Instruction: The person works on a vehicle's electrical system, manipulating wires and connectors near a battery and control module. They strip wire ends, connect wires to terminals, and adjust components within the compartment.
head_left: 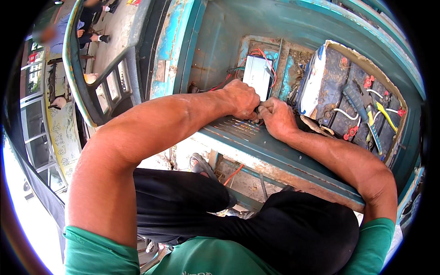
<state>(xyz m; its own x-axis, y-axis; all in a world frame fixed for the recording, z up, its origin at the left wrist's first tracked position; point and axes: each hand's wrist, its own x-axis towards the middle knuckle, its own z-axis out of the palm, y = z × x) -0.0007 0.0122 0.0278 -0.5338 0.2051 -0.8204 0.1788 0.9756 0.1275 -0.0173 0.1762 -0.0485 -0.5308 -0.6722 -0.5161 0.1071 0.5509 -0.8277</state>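
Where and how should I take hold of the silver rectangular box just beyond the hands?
Probably by its two long sides, from above: the silver rectangular box looks longer than wide, and its top faces up. Keep clear of the red wire looping along its right side. Whether it is fastened down can't be seen.

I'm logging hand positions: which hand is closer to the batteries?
The right hand; the left hand is farther from the batteries, on the right hand's other side.
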